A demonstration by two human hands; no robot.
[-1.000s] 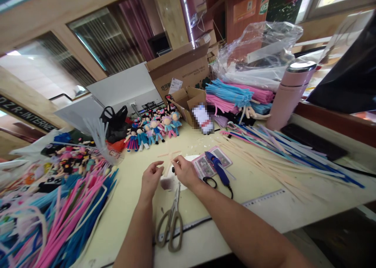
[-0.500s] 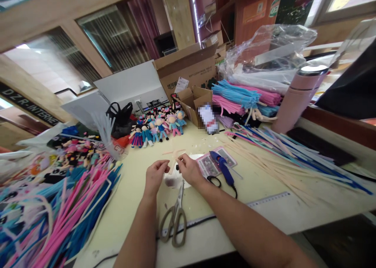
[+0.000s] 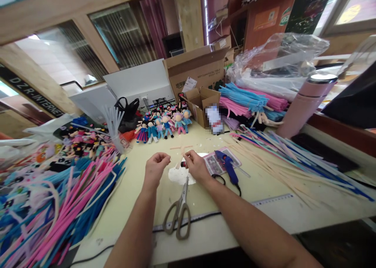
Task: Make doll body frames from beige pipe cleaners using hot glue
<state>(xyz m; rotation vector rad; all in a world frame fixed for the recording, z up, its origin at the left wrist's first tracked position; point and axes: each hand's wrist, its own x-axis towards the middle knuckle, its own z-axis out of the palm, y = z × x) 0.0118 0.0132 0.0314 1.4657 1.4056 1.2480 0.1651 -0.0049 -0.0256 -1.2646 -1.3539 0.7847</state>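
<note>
My right hand (image 3: pixel 197 167) pinches a small figure of fuzzy craft stems (image 3: pixel 183 164), pale peach with a dark and red part; the fingers cover some of it. My left hand (image 3: pixel 157 167) is a short way to the left, thumb and fingertips pressed together. What that pinch holds, if anything, is too small to make out. Below both hands lies a white round sheet (image 3: pixel 176 178) on the table. Scissors (image 3: pixel 179 213) rest with their blade tips on it, handles toward me. A blue glue gun (image 3: pixel 227 168) lies right of my right hand, on a printed card (image 3: pixel 210 164).
Several finished dolls (image 3: pixel 166 125) stand at the back before cardboard boxes (image 3: pixel 199 70). Bundles of coloured fuzzy stems (image 3: pixel 85 197) cover the left side; more stems (image 3: pixel 293 158) lie at the right, near a pink flask (image 3: pixel 308 103). A ruler (image 3: pixel 273 199) runs along the front.
My hands have drawn slightly apart, and the red part of the figure now shows. The whole view has shifted a little, so things appear farther right.
</note>
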